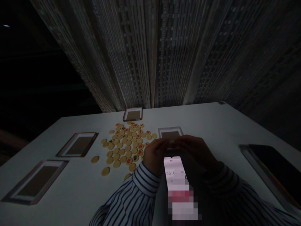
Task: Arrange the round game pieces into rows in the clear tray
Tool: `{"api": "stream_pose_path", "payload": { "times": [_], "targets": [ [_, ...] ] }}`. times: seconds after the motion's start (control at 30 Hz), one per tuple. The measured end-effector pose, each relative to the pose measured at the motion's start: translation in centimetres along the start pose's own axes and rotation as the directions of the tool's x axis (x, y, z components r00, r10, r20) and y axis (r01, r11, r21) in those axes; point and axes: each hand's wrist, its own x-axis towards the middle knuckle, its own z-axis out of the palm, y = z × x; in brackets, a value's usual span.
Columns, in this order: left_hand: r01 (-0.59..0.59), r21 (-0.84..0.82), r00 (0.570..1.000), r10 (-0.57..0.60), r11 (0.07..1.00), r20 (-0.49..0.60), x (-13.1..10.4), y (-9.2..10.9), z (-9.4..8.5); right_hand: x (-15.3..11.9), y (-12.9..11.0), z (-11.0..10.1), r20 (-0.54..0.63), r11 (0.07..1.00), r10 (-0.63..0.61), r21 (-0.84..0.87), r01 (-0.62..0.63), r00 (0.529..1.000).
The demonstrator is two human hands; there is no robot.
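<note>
Above the top end of a lit phone (175, 164), my left hand (154, 154) and my right hand (198, 149) meet at the fingertips. The fingers of each are bent and pressed together. A small pale spot shows between the fingertips, too dim to tell what it is. Just behind my hands lies a shallow open box (180, 129), partly covered by them. To the left spreads a loose heap of round wooden Chinese chess pieces (128, 142), some showing red or black characters, others plain. A lone piece (95, 159) lies left of the heap.
More shallow boxes with brown bottoms stand around: one at the back (133, 114), one at the left (78, 144), another at the front left (39, 182). A dark flat case (277, 169) lies at the right on the white table (207, 121). Curtains (145, 56) hang behind.
</note>
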Motion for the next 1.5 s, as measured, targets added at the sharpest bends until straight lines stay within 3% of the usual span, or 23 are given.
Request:
{"api": "stream_pose_path", "payload": {
  "times": [0.23, 0.53, 1.0, 1.3, 1.5],
  "targets": [
    [0.198, -0.195, 0.979, -0.183, 0.961, 0.094, 0.0, 0.5, 0.2, -0.1, 0.2, 0.0, 0.018, 1.000, -0.021, -0.022, 0.021, 1.000],
    [0.410, -0.415, 0.912, -0.373, 0.812, 0.171, 0.0, 0.2, 0.7, -0.2, 0.9, -0.1, 0.014, 0.999, -0.046, -0.029, 0.047, 0.999],
    [0.486, -0.533, 0.862, -0.479, 0.693, 0.163, 0.4, 1.1, 0.4, -0.2, 1.0, -0.2, -0.060, 0.991, -0.099, -0.091, 0.093, 0.993],
    [0.566, -0.642, 0.785, -0.575, 0.517, 0.230, 0.5, 0.9, 0.6, -0.4, 0.7, -0.2, 0.030, 0.989, -0.057, -0.138, 0.060, 0.998],
    [0.579, -0.650, 0.786, -0.549, 0.491, 0.285, 0.3, 0.8, 0.8, -0.4, 0.7, 0.0, 0.035, 0.988, -0.070, -0.135, 0.074, 0.997]
  ]
}}
